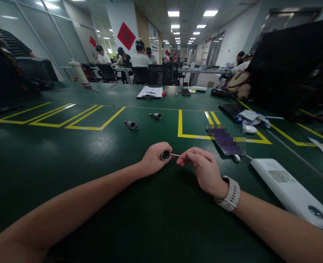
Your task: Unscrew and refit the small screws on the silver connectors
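Note:
My left hand [155,159] is closed around a short, cup-like metal cylinder [165,155], its round open end turned toward me. Between the fingertips of my right hand [201,166] is a thin metal rod [175,155] that reaches to the cylinder's side; whether it goes in or only touches cannot be made out. A pale watch strap circles my right wrist. Farther up the green table [109,204] lie two similar metal parts, one on the left [131,125] and another [157,116] a little beyond it, each with a narrow stem.
On the right lie a phone [227,140], a white power bank [290,190] with a cable, and a white-and-blue cloth [253,118]. A clipboard with papers [150,92] is at the back. Yellow tape [84,128] marks the tabletop. Several people sit at desks beyond.

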The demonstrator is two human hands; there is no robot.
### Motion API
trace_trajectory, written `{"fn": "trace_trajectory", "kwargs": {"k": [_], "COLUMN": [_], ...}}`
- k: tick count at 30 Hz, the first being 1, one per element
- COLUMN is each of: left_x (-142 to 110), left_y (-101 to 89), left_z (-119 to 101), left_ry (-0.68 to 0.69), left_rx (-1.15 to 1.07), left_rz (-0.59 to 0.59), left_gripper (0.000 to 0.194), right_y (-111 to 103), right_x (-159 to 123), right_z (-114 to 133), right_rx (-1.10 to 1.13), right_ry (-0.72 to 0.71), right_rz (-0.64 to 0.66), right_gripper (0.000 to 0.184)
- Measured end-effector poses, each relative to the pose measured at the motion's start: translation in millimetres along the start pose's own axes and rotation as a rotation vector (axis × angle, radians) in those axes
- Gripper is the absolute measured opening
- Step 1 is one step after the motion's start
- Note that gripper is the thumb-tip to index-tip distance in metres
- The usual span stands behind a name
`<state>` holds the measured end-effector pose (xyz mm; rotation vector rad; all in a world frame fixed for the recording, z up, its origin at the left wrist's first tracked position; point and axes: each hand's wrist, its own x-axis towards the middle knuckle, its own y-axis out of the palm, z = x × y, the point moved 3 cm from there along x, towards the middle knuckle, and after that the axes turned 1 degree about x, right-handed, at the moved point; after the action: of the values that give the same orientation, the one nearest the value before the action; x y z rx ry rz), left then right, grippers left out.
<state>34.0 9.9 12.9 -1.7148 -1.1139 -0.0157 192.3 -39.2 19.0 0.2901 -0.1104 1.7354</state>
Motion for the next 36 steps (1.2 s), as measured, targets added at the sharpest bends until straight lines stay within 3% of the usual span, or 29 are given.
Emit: {"fn": "trace_trajectory", "kwargs": {"k": [5, 7, 10, 17, 21, 24, 29, 31, 33, 36], "left_x": [0.7, 0.9, 0.7, -0.7, 0.0, 0.6, 0.8, 0.7, 0.4, -0.4], "left_y": [2.1, 2.5, 2.1, 1.7, 1.2, 0.6, 1.8, 2.7, 3.3, 3.1], "left_z": [0.1, -1.3, -3.2, 0.5, -0.3, -1.0, -0.6, -1.6, -2.9, -4.2], "left_ry": [-0.007, 0.009, 0.037, -0.002, -0.007, -0.018, -0.030, -0.004, 0.028, 0.047], "left_rx": [0.029, 0.041, 0.055, 0.036, -0.001, -0.010, 0.030, 0.046, 0.063, 0.091], "left_rz": [-0.002, -0.003, 0.009, 0.017, 0.004, 0.008, -0.001, 0.004, 0.023, 0.054], "left_gripper": [0.020, 0.021, 0.019, 0.016, 0.019, 0.018, 0.018, 0.020, 0.019, 0.016], "right_y": [14.8, 20.7, 18.1, 0.9, 2.6, 2.2, 13.4, 19.7, 21.2, 14.1], "right_x": [-15.4, -19.2, -16.0, 1.6, 2.1, -1.6, -14.8, -18.2, -17.5, -9.8], "right_z": [28.2, 33.5, 32.2, 0.1, -9.6, -0.2, 29.7, 35.0, 35.2, 27.5], "right_rx": [-0.635, -0.761, -0.694, 0.095, 0.288, 0.099, -0.608, -0.757, -0.773, -0.539], "right_ry": [-0.370, -0.429, -0.356, 0.080, 0.191, 0.074, -0.305, -0.375, -0.361, -0.203], "right_rz": [0.150, 0.218, 0.183, -0.026, -0.061, -0.038, 0.123, 0.202, 0.218, 0.150], "right_gripper": [0.020, 0.019, 0.021, 0.022, 0.021, 0.022, 0.020, 0.019, 0.019, 0.022]}}
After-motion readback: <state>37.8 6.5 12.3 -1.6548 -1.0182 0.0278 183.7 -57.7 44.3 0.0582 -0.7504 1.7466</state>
